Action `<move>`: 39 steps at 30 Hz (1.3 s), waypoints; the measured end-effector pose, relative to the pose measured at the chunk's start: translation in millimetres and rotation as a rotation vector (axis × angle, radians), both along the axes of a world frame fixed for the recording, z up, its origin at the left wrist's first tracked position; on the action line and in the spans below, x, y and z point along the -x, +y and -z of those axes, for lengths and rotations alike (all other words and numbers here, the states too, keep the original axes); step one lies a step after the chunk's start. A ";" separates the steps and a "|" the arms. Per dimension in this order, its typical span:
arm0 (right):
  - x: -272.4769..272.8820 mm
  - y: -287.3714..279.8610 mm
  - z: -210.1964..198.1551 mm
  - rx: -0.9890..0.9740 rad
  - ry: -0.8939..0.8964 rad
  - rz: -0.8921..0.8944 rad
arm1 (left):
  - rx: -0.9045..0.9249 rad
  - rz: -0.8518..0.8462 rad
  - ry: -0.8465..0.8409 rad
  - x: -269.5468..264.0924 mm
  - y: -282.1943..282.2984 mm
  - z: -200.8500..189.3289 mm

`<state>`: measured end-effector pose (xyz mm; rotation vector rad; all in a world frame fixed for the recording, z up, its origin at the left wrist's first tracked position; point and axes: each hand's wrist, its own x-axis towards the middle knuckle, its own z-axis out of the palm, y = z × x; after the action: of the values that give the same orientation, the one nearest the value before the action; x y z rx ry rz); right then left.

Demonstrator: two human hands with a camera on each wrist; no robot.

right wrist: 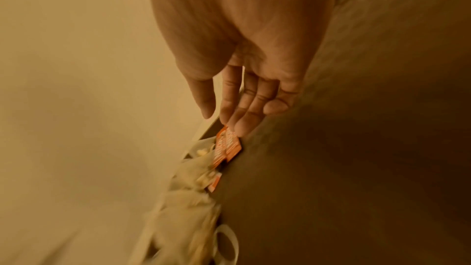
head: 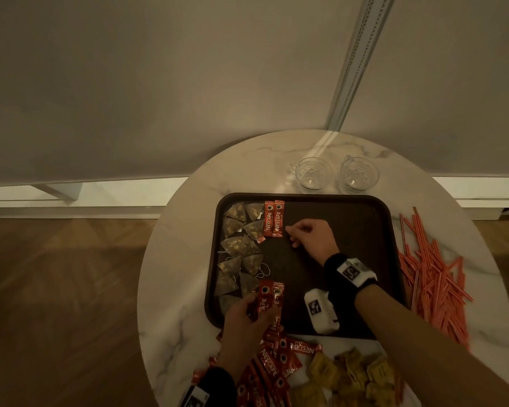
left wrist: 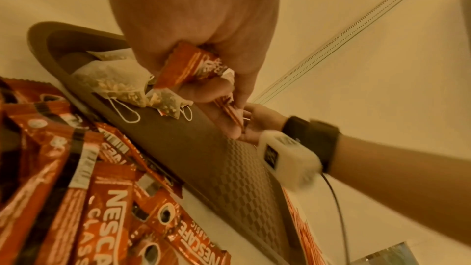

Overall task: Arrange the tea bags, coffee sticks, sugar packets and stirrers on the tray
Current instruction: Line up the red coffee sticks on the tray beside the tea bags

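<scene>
A dark brown tray (head: 365, 218) sits on the round marble desk (head: 182, 259). Along the tray's left side lie the pyramid tea bags (head: 237, 251), in two rough columns from the far rim to the near rim, strings trailing. Just right of the far tea bags, two Nescafé coffee sticks (head: 273, 218) lie side by side, flat, lengthwise toward the far rim. The right hand (head: 313, 237) hovers over the tray floor next to this pair; its grip is loose, with the fingers (right wrist: 244, 120) extended and relaxed, holding nothing, the fingertips close to the right-hand stick (contact cannot be confirmed from the blurred wrist view). The left hand (head: 247, 321) is at the tray's near-left corner; its grip is closed around two further coffee sticks (head: 269, 301), thumb and fingers curled round their lower ends, with the upper ends projecting over the tray beside the nearest tea bags. On the desk at the near edge lies a loose heap of coffee sticks (head: 274, 365), and to its right a pile of yellow sugar packets (head: 350, 374). The red striped stirrers (head: 432, 277) lie scattered on the desk right of the tray. Two clear glass cups (head: 335, 173) stand beyond the tray's far rim. Each wrist carries a black strap with a white camera unit (head: 319, 309).
</scene>
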<state>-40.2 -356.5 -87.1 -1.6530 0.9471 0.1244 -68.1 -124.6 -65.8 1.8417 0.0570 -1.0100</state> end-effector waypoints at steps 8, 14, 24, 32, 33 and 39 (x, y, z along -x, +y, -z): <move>109.3 78.2 -36.1 -0.194 -0.073 0.047 | 0.116 -0.028 -0.048 5.0 3.1 -17.8; 140.9 106.7 -56.4 -0.377 -0.202 0.253 | 0.166 0.143 -0.069 25.1 8.9 -35.5; 158.8 112.9 -82.2 -0.294 -0.243 0.329 | 0.261 0.252 0.011 54.8 23.8 -59.0; 176.0 118.3 -82.7 -0.336 -0.228 0.243 | 0.291 0.176 -0.021 58.1 25.8 -59.3; 180.4 120.0 -81.3 -0.312 -0.205 0.207 | 0.282 0.186 -0.034 57.3 25.3 -57.9; 195.3 124.3 -70.2 -0.229 -0.141 0.145 | 0.236 0.231 -0.022 55.7 21.5 -51.5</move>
<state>-235.6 -232.2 -16.9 -1.3600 0.9068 0.0162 -123.8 -103.1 -14.3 1.6680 -0.2835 -1.1042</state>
